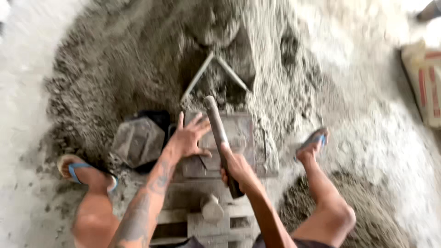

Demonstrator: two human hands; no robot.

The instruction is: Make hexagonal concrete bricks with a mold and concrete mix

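— What do you have in the hands from up here?

— My right hand [236, 166] is wrapped around a long dark handle [219, 138]. My left hand [187, 138] is open, fingers spread wide, palm down on the flat metal mould [241, 133] that sits on the floor in front of me.

— Which way does the handle run?

— Its long axis runs away from me and slightly leftward, from my right fist up to its rounded end near the far edge of the mould. It lies across the mould's top, just right of my left fingers. The right hand is the one on it; the left is beside it, not touching it as far as I can tell.

— And around that?

— A grey sand heap [138, 55] lies beyond the mould, with a thin metal V-shaped frame [213, 76] resting on it. A grey hexagonal block [138, 141] sits just left of the mould, near my left wrist. My feet in blue sandals stand either side, left foot [85, 172] and right foot [312, 144]. A sack [425, 82] lies far right, cut off by the edge.

— Anything unclear?

— The view is blurred. I cannot tell what the handle's lower end carries, since my fist and wrist cover it, nor what fills the mould.
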